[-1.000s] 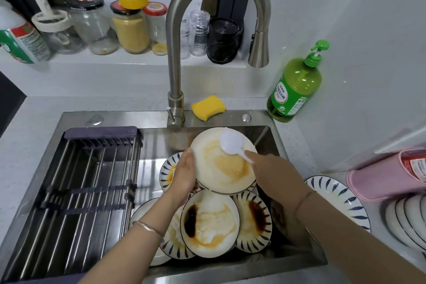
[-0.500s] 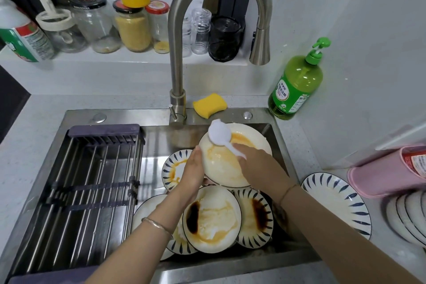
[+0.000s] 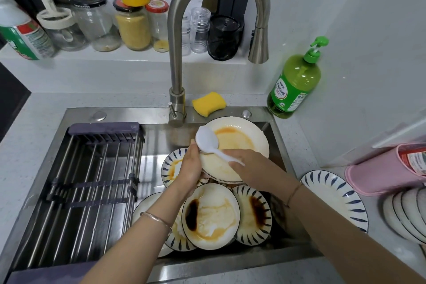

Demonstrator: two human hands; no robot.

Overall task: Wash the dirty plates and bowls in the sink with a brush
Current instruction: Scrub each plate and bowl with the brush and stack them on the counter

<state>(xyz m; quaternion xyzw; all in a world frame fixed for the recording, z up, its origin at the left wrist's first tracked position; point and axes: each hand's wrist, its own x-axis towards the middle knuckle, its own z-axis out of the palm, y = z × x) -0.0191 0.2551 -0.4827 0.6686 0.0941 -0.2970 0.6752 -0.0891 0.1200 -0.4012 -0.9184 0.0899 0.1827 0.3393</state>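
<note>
Brush (image 3: 206, 139) slid leftward — right hand (image 3: 251, 165) grips it, left hand (image 3: 191, 168) holds plate (image 3: 241, 139).

Gripping the plate's (image 3: 258, 132) left rim in the left hand (image 3: 192, 166), fingers curled; clasping the brush (image 3: 206, 139) handle in the right hand (image 3: 252, 165), knuckles upward.

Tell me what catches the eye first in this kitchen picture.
Two hands meet over the sink: the left hand holds a sauce-smeared cream plate tilted up while the right hand grips a white brush against it. Below them, more stained plates lie piled in the sink. A bright green soap bottle stands on the counter at the right.
</note>
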